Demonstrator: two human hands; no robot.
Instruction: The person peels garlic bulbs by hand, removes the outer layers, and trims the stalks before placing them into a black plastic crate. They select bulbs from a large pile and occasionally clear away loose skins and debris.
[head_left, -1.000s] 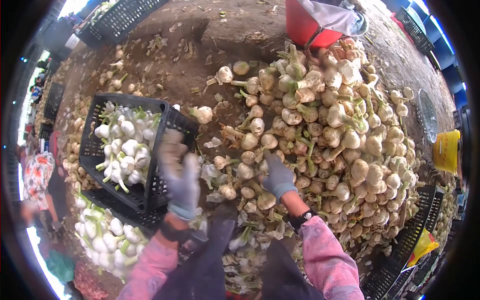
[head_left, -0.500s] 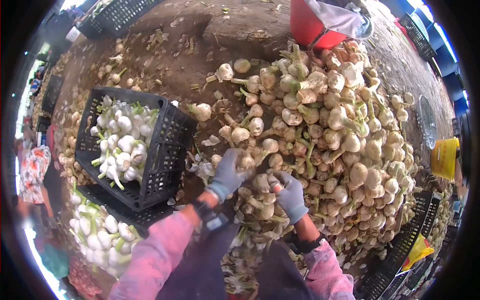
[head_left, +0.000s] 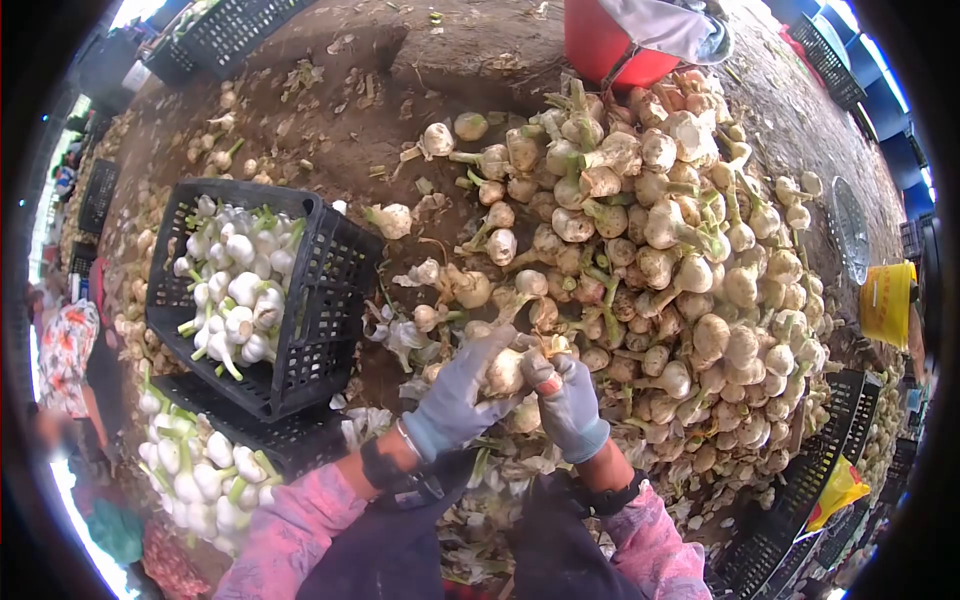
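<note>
My left hand [head_left: 458, 400], in a grey glove, is closed round a garlic bulb [head_left: 503, 373] above the front of the heap. Against the bulb's right side, my gloved right hand [head_left: 573, 405] has its fingers curled and its thumb pressed in. A reddish band shows on that thumb. Papery brown skin [head_left: 553, 345] sticks up just beyond the right fingertips. To the right and ahead lies a large heap of unpeeled garlic [head_left: 690, 280] with dirty skins and cut stems.
A black crate [head_left: 325, 300] of clean white garlic stands tilted at left, with more white garlic [head_left: 190, 470] below it. A red bucket [head_left: 610, 50] with a cloth stands at the back. A yellow bucket [head_left: 888, 305] and black crates [head_left: 835, 440] are at right. A person [head_left: 68, 350] is far left.
Both hands have come together. The left hand has lifted a garlic bulb from the heap and turned it towards the right hand, which has closed against it.
</note>
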